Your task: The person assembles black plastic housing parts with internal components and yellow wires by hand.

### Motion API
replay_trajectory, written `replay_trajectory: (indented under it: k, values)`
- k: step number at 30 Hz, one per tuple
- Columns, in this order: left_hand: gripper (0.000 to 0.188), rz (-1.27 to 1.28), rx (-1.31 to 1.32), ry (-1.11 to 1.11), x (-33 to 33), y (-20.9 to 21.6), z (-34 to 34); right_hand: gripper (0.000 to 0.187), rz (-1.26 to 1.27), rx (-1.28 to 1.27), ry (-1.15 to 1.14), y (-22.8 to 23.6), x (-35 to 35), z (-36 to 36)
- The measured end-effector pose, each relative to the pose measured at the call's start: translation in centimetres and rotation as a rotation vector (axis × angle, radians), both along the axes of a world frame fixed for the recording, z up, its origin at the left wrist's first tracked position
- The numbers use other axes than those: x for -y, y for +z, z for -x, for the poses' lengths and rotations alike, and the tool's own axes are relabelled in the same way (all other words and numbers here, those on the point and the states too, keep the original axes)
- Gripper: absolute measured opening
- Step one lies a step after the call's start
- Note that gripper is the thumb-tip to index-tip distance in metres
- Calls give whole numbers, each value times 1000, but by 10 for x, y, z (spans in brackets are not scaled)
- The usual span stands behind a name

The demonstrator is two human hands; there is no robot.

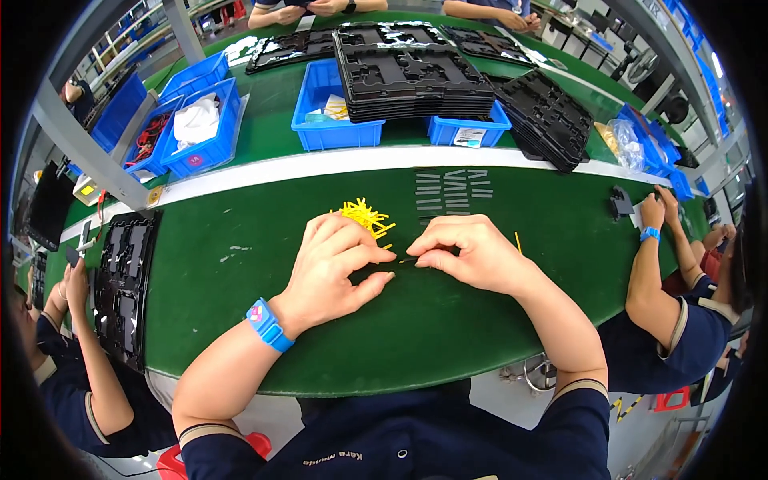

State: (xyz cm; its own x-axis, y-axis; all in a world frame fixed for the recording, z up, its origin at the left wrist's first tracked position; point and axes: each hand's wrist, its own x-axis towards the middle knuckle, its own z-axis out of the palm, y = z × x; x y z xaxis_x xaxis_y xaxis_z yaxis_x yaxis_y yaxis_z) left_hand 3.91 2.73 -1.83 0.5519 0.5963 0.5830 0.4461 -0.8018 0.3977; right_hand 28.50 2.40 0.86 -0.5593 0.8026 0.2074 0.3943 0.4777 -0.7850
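Observation:
At the middle of the green table, my right hand [478, 252] pinches a thin dark strip [410, 260] between thumb and forefinger. A bit of yellow shows at the strip's left end. Facing it is my left hand [324, 260], its thumb and forefinger apart with nothing seen between them. Just beyond the left fingers lies a loose pile of thin yellow strips [366, 214], partly covered by that hand. Short grey strips [454, 190] lie in rough columns beyond my right hand. One single yellow strip [518, 242] rests by the right wrist.
Blue bins [340, 136] stand along the far side, near a tall stack of black moulded trays [412, 84]. More black trays [544, 116] lean at the right. Another black tray [124, 280] lies at the left edge. Co-workers sit on both sides and across the table.

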Motion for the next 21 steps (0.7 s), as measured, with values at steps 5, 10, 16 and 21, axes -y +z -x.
replay_trajectory:
  k: [5,10,16,21]
  values:
    - [21,-5,0,-19,1,0,0,12,-119,1,38,-6,1,8]
    - [13,-50,21,-3,0,-4,-1,13,-194,-33,58,-13,2,13]
    - [16,-57,27,32,0,-1,-3,14,-259,-158,54,-9,-3,11]
    - [12,-142,-16,256,-15,-3,13,8,71,-237,-382,-4,-31,-37]
